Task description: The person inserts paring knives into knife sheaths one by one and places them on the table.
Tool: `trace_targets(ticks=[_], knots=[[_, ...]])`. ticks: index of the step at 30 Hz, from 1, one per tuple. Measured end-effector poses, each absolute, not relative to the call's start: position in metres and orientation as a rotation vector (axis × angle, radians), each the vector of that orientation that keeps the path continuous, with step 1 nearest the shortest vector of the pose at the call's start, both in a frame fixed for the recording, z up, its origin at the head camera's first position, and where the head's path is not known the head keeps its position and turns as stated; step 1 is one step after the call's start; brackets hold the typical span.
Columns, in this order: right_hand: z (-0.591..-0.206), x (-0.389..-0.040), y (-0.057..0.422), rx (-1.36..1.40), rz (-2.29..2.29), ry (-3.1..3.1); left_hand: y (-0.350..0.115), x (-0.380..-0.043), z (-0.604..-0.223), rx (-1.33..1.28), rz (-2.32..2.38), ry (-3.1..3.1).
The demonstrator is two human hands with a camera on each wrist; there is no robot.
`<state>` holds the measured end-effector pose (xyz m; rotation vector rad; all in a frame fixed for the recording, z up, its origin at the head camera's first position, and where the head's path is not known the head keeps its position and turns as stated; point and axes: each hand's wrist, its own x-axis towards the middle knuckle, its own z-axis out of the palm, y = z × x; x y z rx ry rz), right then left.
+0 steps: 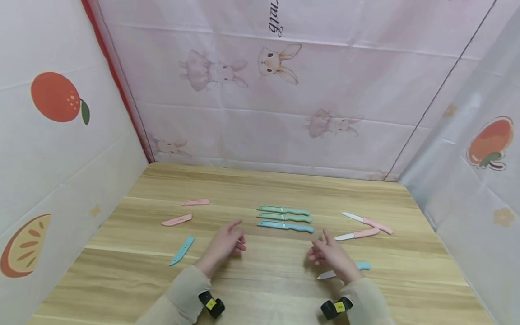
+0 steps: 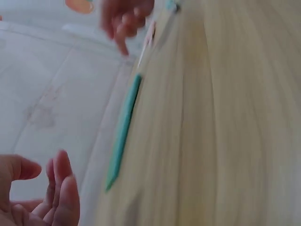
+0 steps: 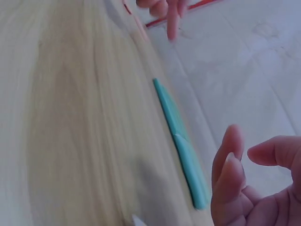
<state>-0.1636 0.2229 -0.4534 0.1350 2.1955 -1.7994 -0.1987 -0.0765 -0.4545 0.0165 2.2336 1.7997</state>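
Three sheathed paring knives lie side by side mid-table: two green ones (image 1: 292, 211) and, nearest me, a blue one (image 1: 298, 227). My left hand (image 1: 225, 241) hovers left of this row, fingers loosely bent and holding nothing. To its left are two pink sheaths (image 1: 177, 220) and a blue sheath (image 1: 182, 250). My right hand (image 1: 331, 253), holding nothing, is over the right side, its fingers relaxed. Beneath it lies a bare knife with a blue handle (image 1: 363, 265), partly hidden by the wrist. Two bare pink-handled knives (image 1: 363, 233) rest beyond, their handle ends close together.
The wooden table (image 1: 260, 280) ends at a pink rabbit-print cloth (image 1: 243, 135) behind. Fruit-print cloths stand along the left (image 1: 81, 180) and right (image 1: 467, 189) sides. Each wrist wears a small black camera (image 1: 212, 304). The bare blades on the right point leftward.
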Motion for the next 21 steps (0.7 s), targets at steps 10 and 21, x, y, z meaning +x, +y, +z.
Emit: trace_targets(ticks=[10,21], knots=[[-0.444,-0.153,0.253,0.12,-1.722,2.336,-0.16,-0.192,-0.435,-0.039,1.711,2.836],[-0.44,-0.14,0.282,0.031,-1.336,2.744,-0.211,-0.184,-0.439,0.099,0.755,3.16]])
